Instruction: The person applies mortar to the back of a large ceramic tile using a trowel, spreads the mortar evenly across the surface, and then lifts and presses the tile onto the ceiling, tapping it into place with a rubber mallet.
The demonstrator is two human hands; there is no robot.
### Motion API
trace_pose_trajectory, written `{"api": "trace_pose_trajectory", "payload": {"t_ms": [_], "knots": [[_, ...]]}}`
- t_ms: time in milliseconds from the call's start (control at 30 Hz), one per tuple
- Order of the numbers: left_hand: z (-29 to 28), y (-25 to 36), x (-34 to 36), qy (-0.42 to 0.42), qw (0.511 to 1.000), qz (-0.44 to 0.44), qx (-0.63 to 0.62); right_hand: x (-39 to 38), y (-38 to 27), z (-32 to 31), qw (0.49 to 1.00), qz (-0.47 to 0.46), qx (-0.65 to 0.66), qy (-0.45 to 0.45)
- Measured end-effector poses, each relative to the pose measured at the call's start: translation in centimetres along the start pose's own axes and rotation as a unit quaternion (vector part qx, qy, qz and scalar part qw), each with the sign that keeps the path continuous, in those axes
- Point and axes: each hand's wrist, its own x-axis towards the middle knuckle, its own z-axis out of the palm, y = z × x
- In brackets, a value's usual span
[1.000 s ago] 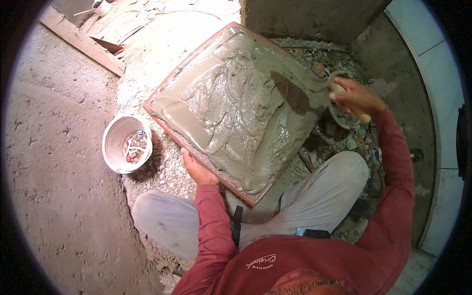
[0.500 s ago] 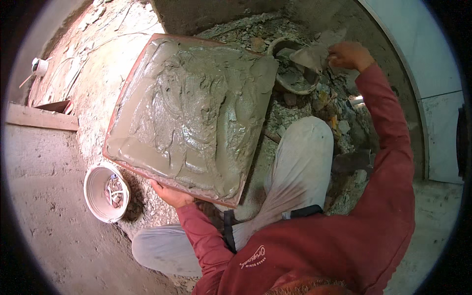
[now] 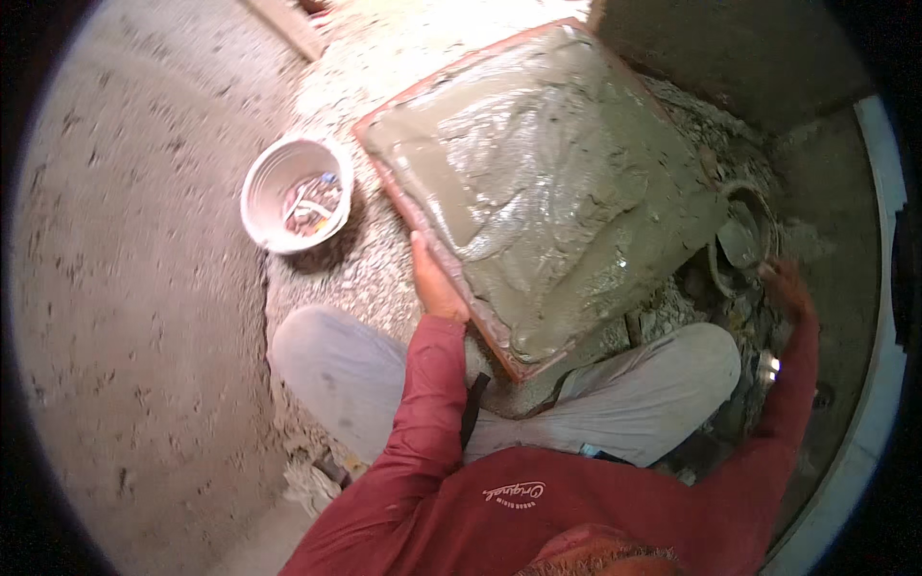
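A large square tile (image 3: 370, 144) with reddish edges is held tilted in front of me. Wet grey mortar (image 3: 557, 173) covers its upper face in a thick, ridged layer. My left hand (image 3: 440, 283) grips the tile's near-left edge, its fingers partly hidden underneath. Off to the right, my right hand (image 3: 789, 290) is closed round the handle of a trowel (image 3: 741, 238). The trowel's blade is down inside a mortar bucket (image 3: 715, 271) beside the tile's right corner. My fingers hide most of the handle.
A white bucket (image 3: 257, 206) with rubble and scraps in it stands left of the tile. Gravel (image 3: 384, 278) covers the ground around my legs. Rough concrete (image 3: 144, 288) lies along the left, and a wall (image 3: 740, 58) rises at the far right. A wooden board (image 3: 288, 27) is at the top.
The view has turned toward the left, so the tile and buckets appear shifted right. My right hand has lowered the trowel from above the mortar bucket into it. My left hand still grips the tile.
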Motion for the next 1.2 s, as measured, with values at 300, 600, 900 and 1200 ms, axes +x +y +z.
{"api": "trace_pose_trajectory", "payload": {"t_ms": [300,600,900,1200], "knots": [[0.2,-0.9,-0.1,0.013,1.0,0.009,0.019,-2.8,0.7,-0.4,0.978,-0.04,0.174,0.106],[0.3,-0.8,0.1,-0.015,1.0,-0.012,-0.024,3.5,-26.0,5.8,0.802,-0.465,-0.142,0.347],[1.1,0.3,-1.0,0.006,1.0,-0.009,-0.001,7.6,-34.7,10.5,0.814,-0.388,-0.266,0.342],[0.9,-0.1,-0.6,-0.012,0.999,-0.024,-0.028,9.6,-36.0,6.9,0.957,-0.252,0.124,-0.068]]}}
